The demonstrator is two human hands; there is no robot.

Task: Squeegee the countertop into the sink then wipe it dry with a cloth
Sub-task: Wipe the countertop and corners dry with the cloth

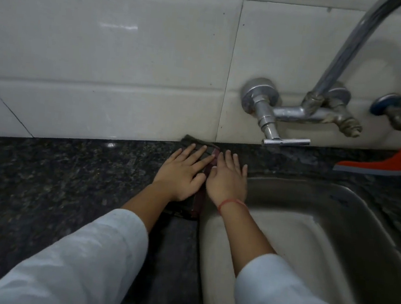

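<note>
Pale sleeves (pixel 69 262); left hand (pixel 182 172), right hand (pixel 227 180) flat on dark maroon-striped cloth (pixel 198 203).

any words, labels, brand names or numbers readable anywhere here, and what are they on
There is no readable text, number or sign anywhere in this view.
squeegee: plain orange, no print visible.
tap: bare metal, no brand mark visible.
cloth under the left hand and right hand: dark with a maroon stripe, no label showing.
wall tiles: blank.
</note>
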